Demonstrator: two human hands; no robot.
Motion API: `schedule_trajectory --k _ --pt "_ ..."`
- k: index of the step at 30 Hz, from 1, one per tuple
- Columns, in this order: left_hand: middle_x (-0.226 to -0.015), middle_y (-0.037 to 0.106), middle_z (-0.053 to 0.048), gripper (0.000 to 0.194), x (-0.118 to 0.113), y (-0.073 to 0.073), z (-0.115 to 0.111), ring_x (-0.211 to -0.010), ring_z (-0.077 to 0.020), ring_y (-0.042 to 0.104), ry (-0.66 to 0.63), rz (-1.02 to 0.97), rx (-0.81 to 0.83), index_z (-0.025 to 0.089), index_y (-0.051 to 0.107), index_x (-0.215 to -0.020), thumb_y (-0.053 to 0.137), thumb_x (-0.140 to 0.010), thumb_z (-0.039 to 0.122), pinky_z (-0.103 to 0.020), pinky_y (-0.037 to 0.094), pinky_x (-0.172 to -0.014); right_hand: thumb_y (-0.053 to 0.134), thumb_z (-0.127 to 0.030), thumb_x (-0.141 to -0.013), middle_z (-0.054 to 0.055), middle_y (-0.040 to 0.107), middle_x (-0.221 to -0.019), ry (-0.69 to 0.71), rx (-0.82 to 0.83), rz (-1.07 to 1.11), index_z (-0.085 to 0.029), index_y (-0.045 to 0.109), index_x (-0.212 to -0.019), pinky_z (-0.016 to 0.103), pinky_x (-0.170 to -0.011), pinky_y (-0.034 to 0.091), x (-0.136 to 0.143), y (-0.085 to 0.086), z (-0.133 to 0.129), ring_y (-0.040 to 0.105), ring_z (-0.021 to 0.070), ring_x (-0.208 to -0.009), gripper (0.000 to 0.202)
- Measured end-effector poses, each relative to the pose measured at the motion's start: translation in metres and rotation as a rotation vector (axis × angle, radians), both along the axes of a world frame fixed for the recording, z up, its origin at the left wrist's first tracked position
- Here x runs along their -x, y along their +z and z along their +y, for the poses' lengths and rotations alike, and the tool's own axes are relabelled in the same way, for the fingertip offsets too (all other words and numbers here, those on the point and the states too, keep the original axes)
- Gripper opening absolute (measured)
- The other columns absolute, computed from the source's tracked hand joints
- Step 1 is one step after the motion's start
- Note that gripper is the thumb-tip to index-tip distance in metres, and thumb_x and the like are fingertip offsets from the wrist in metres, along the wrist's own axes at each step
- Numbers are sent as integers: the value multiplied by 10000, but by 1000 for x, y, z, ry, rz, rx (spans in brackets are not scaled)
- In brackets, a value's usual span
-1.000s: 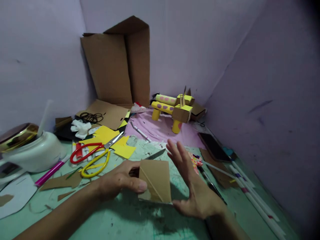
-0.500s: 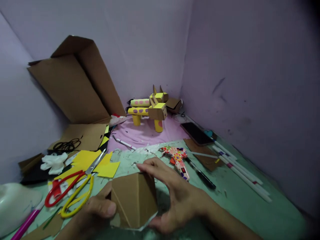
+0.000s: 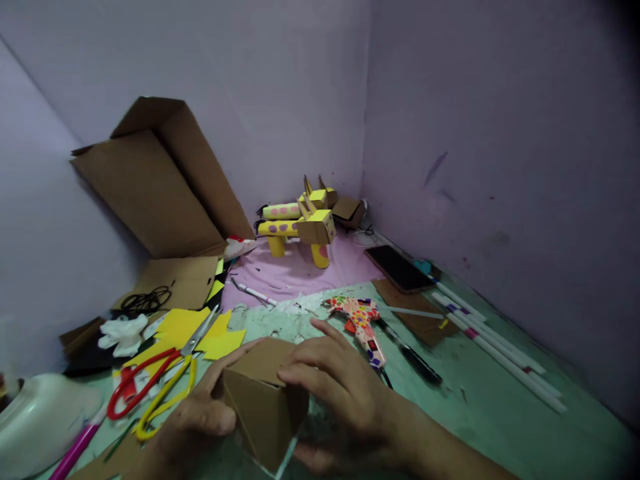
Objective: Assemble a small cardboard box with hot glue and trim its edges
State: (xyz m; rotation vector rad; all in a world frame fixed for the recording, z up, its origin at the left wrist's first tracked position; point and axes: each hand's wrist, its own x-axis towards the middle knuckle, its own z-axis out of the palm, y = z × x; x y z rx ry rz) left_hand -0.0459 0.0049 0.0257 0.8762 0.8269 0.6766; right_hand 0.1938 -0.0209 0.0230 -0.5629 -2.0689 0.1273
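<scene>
A small folded cardboard box [image 3: 265, 410] is held low in front of me, one corner turned toward me and a pale strip along its lower edge. My left hand [image 3: 203, 417] grips its left side, thumb on the near face and fingers behind. Bent over the top right edge are the fingers of my right hand [image 3: 350, 393], its thumb low by the bottom edge, so it grips the box too. Beyond the right hand lies a flower-patterned glue gun [image 3: 360, 323]. Scissors [image 3: 163, 380] with one red and one yellow handle lie left of the box, near yellow paper [image 3: 225, 343].
Two yellow spotted cardboard animals [image 3: 315, 230] stand on pink cloth at the back. A phone [image 3: 399, 268], a black pen [image 3: 415, 357] and white glue sticks [image 3: 505, 357] lie right. A large cardboard box [image 3: 150, 193] leans left, above black cord [image 3: 146, 300]. A white rounded object [image 3: 45, 413] sits near left.
The cardboard box has been tipped and turned, so its top face and a front corner now show. My right fingers have come down onto its top edge. The whole view has shifted slightly.
</scene>
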Motion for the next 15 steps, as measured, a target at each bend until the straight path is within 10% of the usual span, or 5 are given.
schedule_trajectory --k 8,15 --pt "-1207 672 -115 802 -6 8 -4 -1203 -415 535 25 -52 -323 210 677 -1193 929 -445 352 -429 429 -987 694 -245 -699 110 720 -966 -153 -205 -5 -208 342 -1377 492 -929 561 10 -19 2 711 294 -922 764" --pt "-1250 641 -133 724 -8 -7 -7 -1214 -383 519 213 65 -367 187 597 -1268 808 -643 484 -429 426 -983 650 -152 -611 183 561 -1246 -206 35 116 -181 316 -1428 479 -916 573 19 -36 3 600 359 -1146 883"
